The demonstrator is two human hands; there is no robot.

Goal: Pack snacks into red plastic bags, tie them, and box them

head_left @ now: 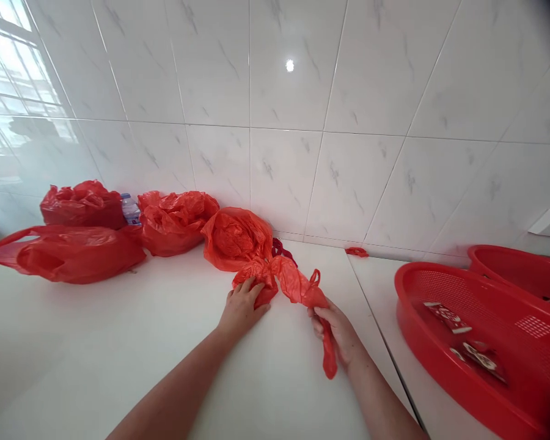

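A small, full red plastic bag sits on the white table, its upper part stretched into a twisted neck toward the right. My left hand is closed over the full part of this bag, the fingers curled on its left side. In my right hand is the gathered neck, with a loose red end hanging below the fist and a small loop sticking up above it. What the bag contains is hidden. Just behind it stands a wider, open-topped red bag with crumpled red plastic inside.
More red bags line the wall at left, one lying with its handles stretched out. A plastic bottle stands among them. Red baskets at right hold small packets. A red scrap lies by the tiled wall.
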